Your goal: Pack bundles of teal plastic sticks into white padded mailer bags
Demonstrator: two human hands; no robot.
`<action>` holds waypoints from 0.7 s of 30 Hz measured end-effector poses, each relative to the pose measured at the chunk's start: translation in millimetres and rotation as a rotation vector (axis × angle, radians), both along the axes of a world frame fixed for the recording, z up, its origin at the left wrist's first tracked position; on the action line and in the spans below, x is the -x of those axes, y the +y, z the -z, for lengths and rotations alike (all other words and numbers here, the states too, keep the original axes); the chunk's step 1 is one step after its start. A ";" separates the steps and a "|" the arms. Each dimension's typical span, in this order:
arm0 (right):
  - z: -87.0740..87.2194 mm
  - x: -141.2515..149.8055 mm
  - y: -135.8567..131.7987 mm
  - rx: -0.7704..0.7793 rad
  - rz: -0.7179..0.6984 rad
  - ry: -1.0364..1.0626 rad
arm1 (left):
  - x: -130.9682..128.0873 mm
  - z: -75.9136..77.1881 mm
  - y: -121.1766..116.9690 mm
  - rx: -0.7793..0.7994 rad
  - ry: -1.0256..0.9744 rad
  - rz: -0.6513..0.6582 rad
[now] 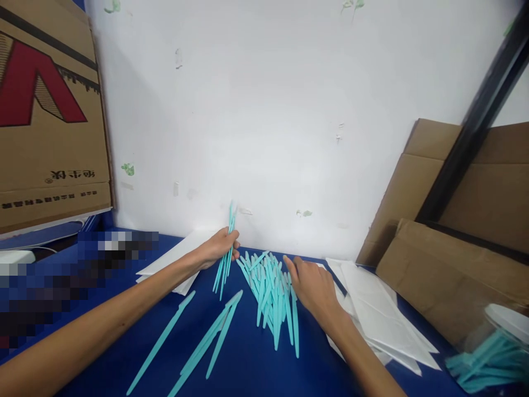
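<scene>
My left hand (223, 245) is closed round several slim teal eyebrow razors (225, 270), held nearly upright above the blue table. A loose pile of the same teal razors (268, 292) lies in the middle, their pale blade ends mostly pointing away from me. At the pile's right edge is my right hand (314, 284), thumb stretched out and apart; its other fingers are partly hidden, and I see nothing held in it. Closer to me on the left lie a single razor (161, 342) and a small group of razors (210, 342).
White paper-like sheets (384, 320) lie stacked on the right, with more white sheets (173, 259) behind my left forearm. A clear container (496, 353) of teal razors stands front right. Cardboard boxes (450, 281) rise at right, another box (53, 138) at left. A white wall (256, 121) closes the back.
</scene>
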State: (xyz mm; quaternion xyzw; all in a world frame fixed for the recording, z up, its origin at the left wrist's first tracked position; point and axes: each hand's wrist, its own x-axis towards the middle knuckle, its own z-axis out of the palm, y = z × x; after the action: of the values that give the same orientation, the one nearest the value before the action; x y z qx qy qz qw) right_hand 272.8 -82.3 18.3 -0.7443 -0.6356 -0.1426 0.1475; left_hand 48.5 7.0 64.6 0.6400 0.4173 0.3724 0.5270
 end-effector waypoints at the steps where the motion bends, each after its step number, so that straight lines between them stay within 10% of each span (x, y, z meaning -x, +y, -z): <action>1: -2.9 2.2 -1.5 -0.074 -0.047 0.070 | -1.2 -2.5 -0.6 -0.024 -0.024 -0.013; 6: -9.8 30.7 -7.9 -0.263 -0.479 0.933 | -9.7 -12.6 -4.9 -0.326 -0.150 -0.054; 12: 4.9 80.9 3.0 0.087 -0.587 2.109 | -21.9 -26.6 -41.6 -0.540 -0.224 0.049; 21: 18.8 101.6 10.4 0.243 -0.522 2.435 | -23.8 -16.5 -61.5 -0.521 -0.205 0.137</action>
State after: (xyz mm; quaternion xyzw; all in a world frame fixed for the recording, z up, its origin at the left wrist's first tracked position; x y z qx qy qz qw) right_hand 171.2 -71.9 -0.6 -0.2536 -0.2242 0.7305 0.5931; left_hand 72.3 -54.5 81.1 0.7396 0.2081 0.4933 0.4080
